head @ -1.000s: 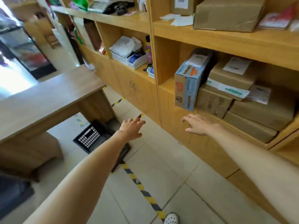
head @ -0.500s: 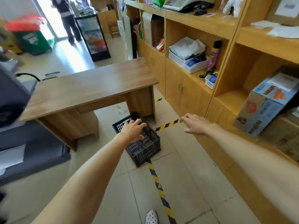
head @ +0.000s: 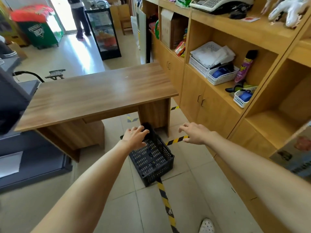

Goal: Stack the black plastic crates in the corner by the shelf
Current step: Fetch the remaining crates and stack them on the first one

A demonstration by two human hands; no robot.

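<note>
Head view
Crates: one black plastic crate (head: 152,158) in sight, on the floor tiles (head: 193,199), its far end tucked under the near right corner of the wooden surface (head: 101,91). It sits upright and skewed to the tile lines.
Tape: one yellow-black floor tape (head: 165,201) runs from the near edge up to the crate; a second strip (head: 176,140) lies to the crate's right.
Left hand (head: 135,136): fingers spread and relaxed, palm down, over the crate's far left rim; contact cannot be told.
Right hand (head: 193,133): fingers loosely spread, palm down, in the air to the right of the crate, holding nothing.
Shelf: one wooden shelf unit (head: 235,84) along the right wall, with cabinet doors below.
Baskets: three white baskets (head: 222,78) on the shelf.
Spray can: one, purple (head: 244,68), leaning.
Shoe: one white shoe (head: 206,226) at the near edge.
Person: one, standing far left by the doorway (head: 79,17).
</note>
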